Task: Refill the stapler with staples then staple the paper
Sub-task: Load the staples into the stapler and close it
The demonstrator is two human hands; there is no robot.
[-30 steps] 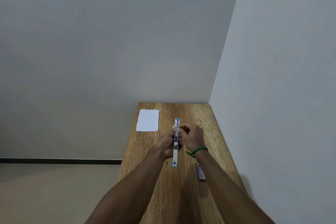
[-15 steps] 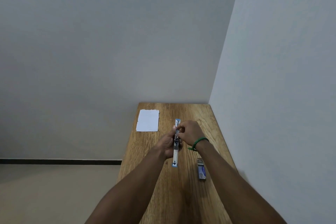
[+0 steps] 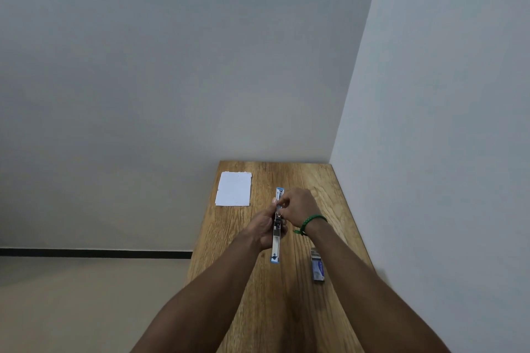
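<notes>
A blue and silver stapler (image 3: 276,241) is swung fully open into one long strip, held above the wooden table (image 3: 289,304). My left hand (image 3: 265,229) grips its middle from the left. My right hand (image 3: 296,205), with a green bracelet at the wrist, has its fingers curled at the stapler's far half, pinching something small and shiny at the metal channel. Whether that is a strip of staples I cannot tell. A white sheet of paper (image 3: 234,188) lies flat at the table's far left. A small blue staple box (image 3: 317,266) lies by my right forearm.
The table stands in a corner: a white wall runs close along its right edge and another behind its far edge. Its left edge drops to a beige floor (image 3: 86,304) with a dark skirting line.
My right hand has moved forward along the stapler's far half and settled over the channel. My right forearm has shifted, and the staple box shows fully now. The left hand has kept its grip.
</notes>
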